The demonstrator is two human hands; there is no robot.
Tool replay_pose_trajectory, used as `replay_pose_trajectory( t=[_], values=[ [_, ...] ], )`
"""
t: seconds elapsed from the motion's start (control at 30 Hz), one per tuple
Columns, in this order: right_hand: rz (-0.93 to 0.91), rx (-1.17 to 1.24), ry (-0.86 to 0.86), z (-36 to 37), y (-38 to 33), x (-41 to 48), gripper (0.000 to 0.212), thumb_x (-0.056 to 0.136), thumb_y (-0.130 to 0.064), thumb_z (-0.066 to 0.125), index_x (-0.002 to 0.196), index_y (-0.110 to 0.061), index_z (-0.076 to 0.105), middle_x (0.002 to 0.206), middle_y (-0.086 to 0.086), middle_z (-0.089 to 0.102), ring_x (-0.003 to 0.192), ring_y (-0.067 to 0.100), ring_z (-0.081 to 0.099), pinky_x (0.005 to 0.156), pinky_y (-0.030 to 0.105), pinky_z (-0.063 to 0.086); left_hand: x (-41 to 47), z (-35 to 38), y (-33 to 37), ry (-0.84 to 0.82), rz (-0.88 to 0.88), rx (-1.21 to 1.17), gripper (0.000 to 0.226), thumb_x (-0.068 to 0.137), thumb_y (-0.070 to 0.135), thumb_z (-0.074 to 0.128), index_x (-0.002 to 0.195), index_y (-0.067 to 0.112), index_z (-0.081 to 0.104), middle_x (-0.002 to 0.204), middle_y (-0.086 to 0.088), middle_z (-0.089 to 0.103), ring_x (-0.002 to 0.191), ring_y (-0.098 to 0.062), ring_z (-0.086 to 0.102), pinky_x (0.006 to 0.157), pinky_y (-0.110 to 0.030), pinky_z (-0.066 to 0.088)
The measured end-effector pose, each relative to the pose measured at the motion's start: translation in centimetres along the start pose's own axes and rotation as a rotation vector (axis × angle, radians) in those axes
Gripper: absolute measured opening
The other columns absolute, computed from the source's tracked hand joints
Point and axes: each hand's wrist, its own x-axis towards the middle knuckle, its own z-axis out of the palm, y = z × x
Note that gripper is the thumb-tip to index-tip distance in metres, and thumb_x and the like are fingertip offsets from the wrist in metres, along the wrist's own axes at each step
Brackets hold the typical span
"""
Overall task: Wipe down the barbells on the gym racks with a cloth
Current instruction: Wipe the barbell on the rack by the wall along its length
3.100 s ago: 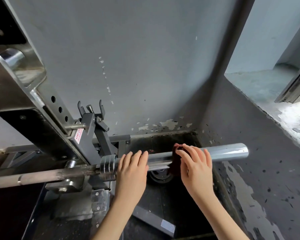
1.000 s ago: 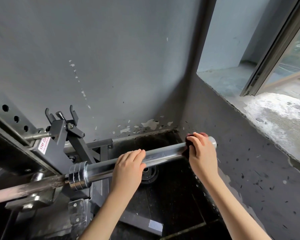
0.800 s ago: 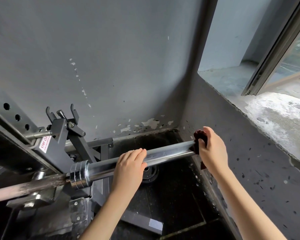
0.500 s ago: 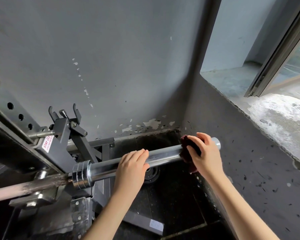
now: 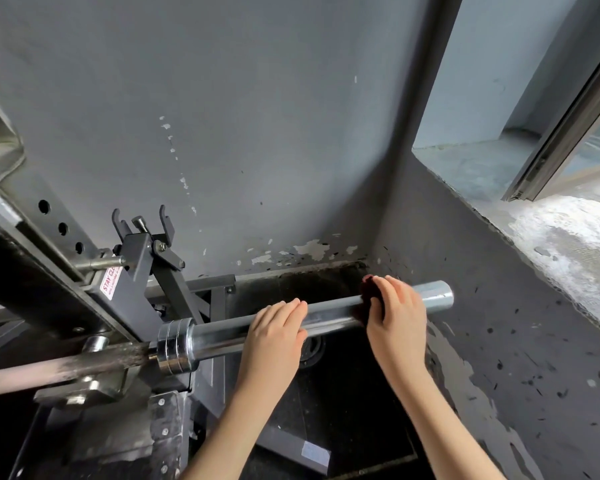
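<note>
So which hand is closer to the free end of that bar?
Right. The right hand, holding a dark red cloth on the barbell, sits just short of its free end. The left hand rests on it further in, toward the collar.

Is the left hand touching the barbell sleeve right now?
Touching. The head view shows the left hand lying across the barbell sleeve, fingers draped over its top with no gap.
</note>
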Motion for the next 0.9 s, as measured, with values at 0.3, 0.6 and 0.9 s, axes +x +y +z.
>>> replay_pose_trajectory(
  t=[0.3,0.6,0.9],
  values=[
    [-0.024,0.060,-0.104,0.4,-1.1,-0.4,0.032,0.087,-0.027,0.052,0.115,-0.023,0.064,0.114,-0.008,0.066,0.109,0.016,0.058,0.112,0.045,0.029,-0.3,-2.3,-2.0,-0.087,0.050,0.038,0.060,0.056,0.011,0.092,0.113,0.016,0.071,0.111,0.001,0.070,0.100,-0.016,0.068,0.089,-0.030,0.050],
    [-0.299,0.064,-0.303,1.4,-3.2,-1.5,0.040,0.089,-0.034,0.050,0.127,-0.023,0.059,0.124,-0.009,0.062,0.118,0.012,0.055,0.113,0.043,0.030,-1.7,-3.9,-4.1,-0.155,-0.001,0.005,0.065,0.057,0.010,0.091,0.118,0.017,0.068,0.117,0.004,0.067,0.103,-0.014,0.066,0.088,-0.030,0.051],
    [-0.344,0.090,-0.344,3.5,-7.7,-3.1,0.041,0.089,-0.028,0.051,0.128,-0.018,0.057,0.127,0.000,0.060,0.119,0.021,0.054,0.107,0.045,0.039,-3.2,-5.3,-6.6,-0.200,-0.130,-0.007,0.054,0.077,0.013,0.079,0.128,0.014,0.062,0.128,0.000,0.063,0.117,-0.020,0.059,0.103,-0.035,0.038]
  ],
)
